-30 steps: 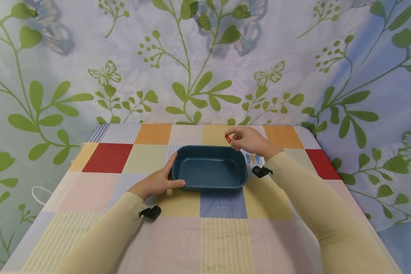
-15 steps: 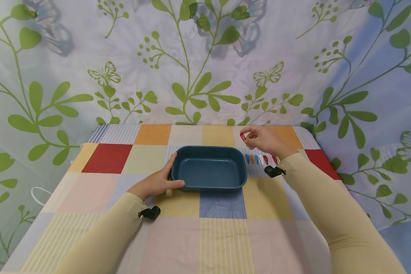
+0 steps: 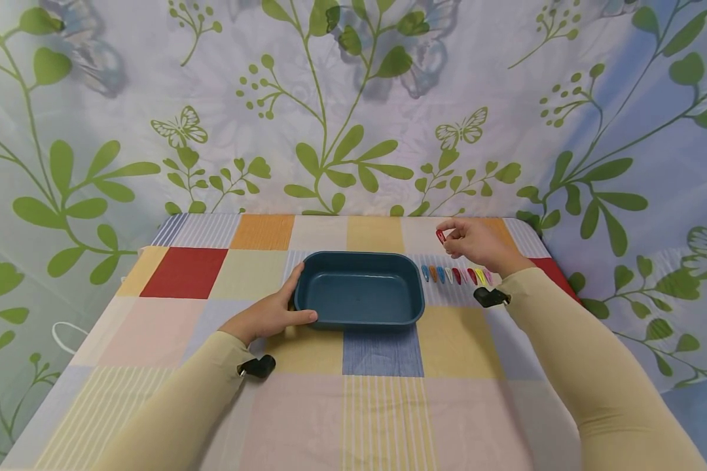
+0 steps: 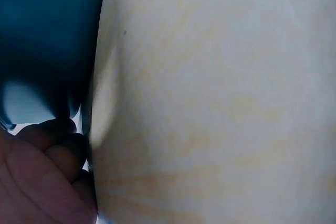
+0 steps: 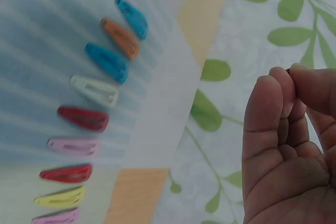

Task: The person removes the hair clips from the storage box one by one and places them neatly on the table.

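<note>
My right hand (image 3: 477,243) pinches a red hair clip (image 3: 440,236) between thumb and fingertips, held above the table beyond a row of hair clips. In the right wrist view, the thumb and fingertips of that hand (image 5: 286,135) meet, and the clip is mostly hidden. Snap clips lie side by side in the row, among them an orange clip (image 5: 121,38), a white clip (image 5: 95,90) and a yellow clip (image 5: 60,197). With my left hand (image 3: 271,316) I hold the left end of a dark blue rectangular basin (image 3: 359,325), thumb at its near corner.
A patchwork cloth (image 3: 271,418) covers the table. The clip row begins just right of the basin. Behind the table hangs a leaf-patterned curtain (image 3: 224,78). A white cord loop (image 3: 65,337) shows past the left edge.
My right hand has moved right with the red clip, from over the basin's far right corner to beyond the clip row, uncovering more clips. My left hand and the basin have stayed still.
</note>
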`<state>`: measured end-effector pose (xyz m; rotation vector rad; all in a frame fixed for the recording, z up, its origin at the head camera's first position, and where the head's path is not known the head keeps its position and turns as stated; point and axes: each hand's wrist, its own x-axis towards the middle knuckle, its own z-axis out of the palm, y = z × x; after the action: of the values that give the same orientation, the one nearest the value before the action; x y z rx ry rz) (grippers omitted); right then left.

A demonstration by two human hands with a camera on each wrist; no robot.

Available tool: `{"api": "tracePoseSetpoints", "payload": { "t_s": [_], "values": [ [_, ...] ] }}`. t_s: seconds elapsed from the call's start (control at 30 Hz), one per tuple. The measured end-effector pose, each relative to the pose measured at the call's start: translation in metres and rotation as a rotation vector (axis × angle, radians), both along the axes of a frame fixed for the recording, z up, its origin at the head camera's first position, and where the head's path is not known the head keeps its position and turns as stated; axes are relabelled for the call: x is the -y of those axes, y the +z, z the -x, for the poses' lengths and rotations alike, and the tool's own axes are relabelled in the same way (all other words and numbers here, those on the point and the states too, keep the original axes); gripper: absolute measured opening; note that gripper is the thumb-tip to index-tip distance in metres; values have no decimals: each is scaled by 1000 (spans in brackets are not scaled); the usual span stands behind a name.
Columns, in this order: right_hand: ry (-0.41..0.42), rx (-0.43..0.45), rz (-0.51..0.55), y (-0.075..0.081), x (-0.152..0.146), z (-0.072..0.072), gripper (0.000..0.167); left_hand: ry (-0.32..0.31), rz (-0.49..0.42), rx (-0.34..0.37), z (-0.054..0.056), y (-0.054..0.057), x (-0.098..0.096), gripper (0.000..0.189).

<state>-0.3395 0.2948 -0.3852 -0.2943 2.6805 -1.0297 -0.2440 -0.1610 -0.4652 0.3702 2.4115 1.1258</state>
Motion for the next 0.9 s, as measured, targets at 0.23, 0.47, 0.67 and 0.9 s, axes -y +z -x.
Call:
{"api": "tracePoseSetpoints", "payload": {
  "t_s": [0.23, 0.47, 0.67, 0.9],
  "values": [
    [-21, -22, 76, -10, -21, 2, 45, 3, -12, 2, 0, 1, -1, 116],
    [-95, 16, 11, -22, -45, 3, 46, 7, -22, 14, 0, 2, -1, 117],
    [-142, 54, -23, -30, -65, -1, 50, 3, -18, 21, 0, 2, -1, 115],
    [-192, 84, -87, -39, -88, -6, 49, 0, -24, 25, 0, 2, -2, 115]
  ]
}}
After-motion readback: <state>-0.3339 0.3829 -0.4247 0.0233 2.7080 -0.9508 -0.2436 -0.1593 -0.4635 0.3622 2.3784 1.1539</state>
